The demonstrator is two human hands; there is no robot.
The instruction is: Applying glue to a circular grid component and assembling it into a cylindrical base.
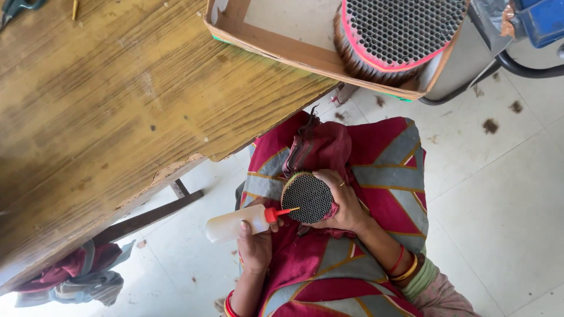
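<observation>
A round bundle of small tubes rests in her lap, right hand gripping its edge. Left hand grips a squeeze bottle, red nozzle touching the bundle's face. The wooden desk stands just beside her.

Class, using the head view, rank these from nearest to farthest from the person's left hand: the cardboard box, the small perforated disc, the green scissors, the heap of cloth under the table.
1. Small perforated disc: just right of the left hand, at the squeeze bottle's nozzle tip.
2. Heap of cloth: lower left, under the table.
3. Cardboard box: above, on the table's edge.
4. Green scissors: top-left corner.
</observation>
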